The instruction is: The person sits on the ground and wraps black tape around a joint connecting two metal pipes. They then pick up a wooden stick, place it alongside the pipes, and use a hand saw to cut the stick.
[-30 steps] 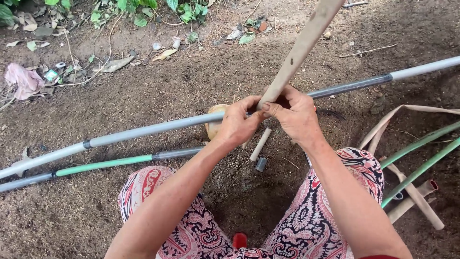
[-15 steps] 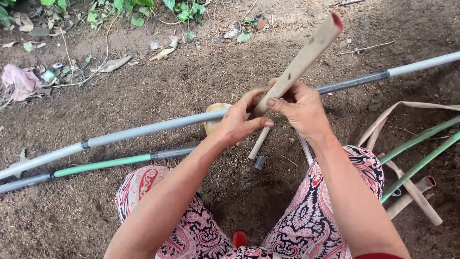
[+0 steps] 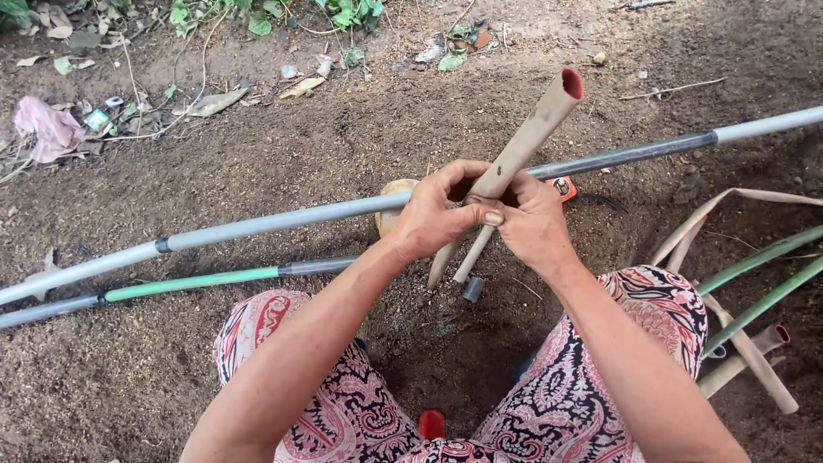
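Observation:
Both my hands grip a beige hollow tube (image 3: 536, 129) that slants up to the right, its open end showing a red inside. My left hand (image 3: 433, 214) wraps the tube from the left, and my right hand (image 3: 531, 225) holds it from the right, thumbs touching. Below the hands the tube's lower part (image 3: 454, 253) splits into two narrow strips pointing down at the soil. A long grey pipe (image 3: 257, 227) lies on the ground behind my hands.
A second grey and green pipe (image 3: 189, 283) lies nearer my knees. Green pipes and beige strips (image 3: 754, 266) lie at the right. A small dark fitting (image 3: 473, 289) and a red cap (image 3: 431, 423) sit between my legs. Litter and leaves (image 3: 51, 129) edge the bare soil.
The tube has slid down through my hands, so its open upper end is now in view, and my hands have closed tighter around it.

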